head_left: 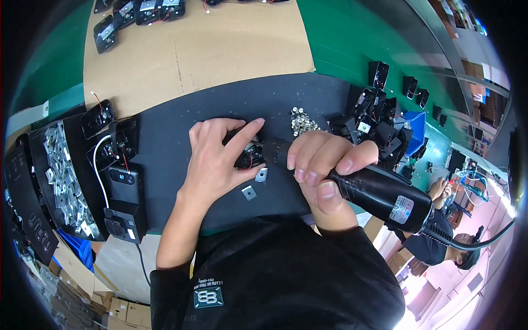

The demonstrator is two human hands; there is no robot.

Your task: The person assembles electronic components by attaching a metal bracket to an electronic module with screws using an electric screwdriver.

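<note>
My left hand [215, 160] lies flat over a small black plastic part with red wires [250, 155] on a dark mat [181, 143], pressing it down. My right hand [323, 165] grips a black corded electric screwdriver [379, 192], whose tip points left into that part. Two small square metal plates [249, 192] [262, 175] lie on the mat just below the part. A heap of small silvery screws [301, 122] sits just beyond my right hand.
A black tray of metal plates [63, 179] stands at the left beside a small black box [124, 190] with a white cable. A pile of black parts [379, 129] lies at the right. Brown cardboard [192, 49] covers the green table beyond. Another person [445, 242] sits at lower right.
</note>
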